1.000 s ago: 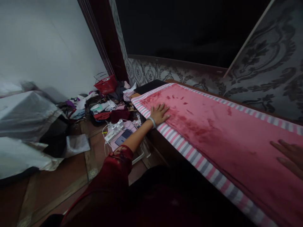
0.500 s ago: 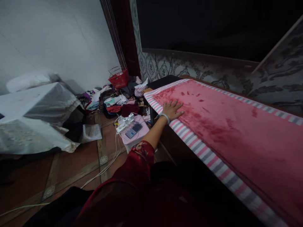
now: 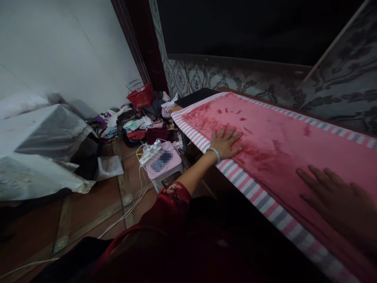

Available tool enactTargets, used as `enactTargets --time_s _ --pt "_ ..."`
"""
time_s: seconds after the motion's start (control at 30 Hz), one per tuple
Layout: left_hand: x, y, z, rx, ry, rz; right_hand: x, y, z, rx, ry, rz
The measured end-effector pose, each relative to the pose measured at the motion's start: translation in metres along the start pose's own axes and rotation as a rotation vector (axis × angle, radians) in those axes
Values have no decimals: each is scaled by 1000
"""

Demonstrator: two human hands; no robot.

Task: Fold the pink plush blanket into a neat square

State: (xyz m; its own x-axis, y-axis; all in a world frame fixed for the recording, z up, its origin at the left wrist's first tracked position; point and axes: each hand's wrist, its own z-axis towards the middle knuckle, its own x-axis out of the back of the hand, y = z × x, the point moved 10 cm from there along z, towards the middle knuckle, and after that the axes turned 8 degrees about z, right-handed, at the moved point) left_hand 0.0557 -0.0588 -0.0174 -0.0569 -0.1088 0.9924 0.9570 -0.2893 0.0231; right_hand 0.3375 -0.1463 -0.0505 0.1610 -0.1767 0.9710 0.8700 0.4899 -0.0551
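Long table (image 3: 219,184), dark front edge, runs 10 to 4 o'clock. Pink plush blanket (image 3: 282,153) with striped border lies flat on top, overhanging the near edge. Both hands rest on it.

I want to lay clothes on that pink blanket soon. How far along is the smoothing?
Done: the pink blanket lies spread flat over the table, its striped edge hanging straight. In hand: the left hand and right hand both press flat on it, fingers spread. Left: dark brush marks in the pile near the far end are not evened out.
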Motion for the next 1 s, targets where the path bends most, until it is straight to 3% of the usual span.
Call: enactTargets --time_s 0.2,0.43,0.6,0.73,0.87,1.0 --pt "-4 0 -1 4 -12 12 7 -16 -3 145 114 -6" --pt "5 -11 0 -40 -29 -72 7 -9 4 -34 -26 7" --pt "29 -76 19 102 14 57 20 -30 29 -22 35 63" --pt "28 -124 41 225 -79 145 6 -46 47 54 43 122" --pt "17 -150 47 308 -162 122 -7 -51 49 86 83 114" --pt "33 -180 54 402 -38 52 -9 -52 45 93 116 101"
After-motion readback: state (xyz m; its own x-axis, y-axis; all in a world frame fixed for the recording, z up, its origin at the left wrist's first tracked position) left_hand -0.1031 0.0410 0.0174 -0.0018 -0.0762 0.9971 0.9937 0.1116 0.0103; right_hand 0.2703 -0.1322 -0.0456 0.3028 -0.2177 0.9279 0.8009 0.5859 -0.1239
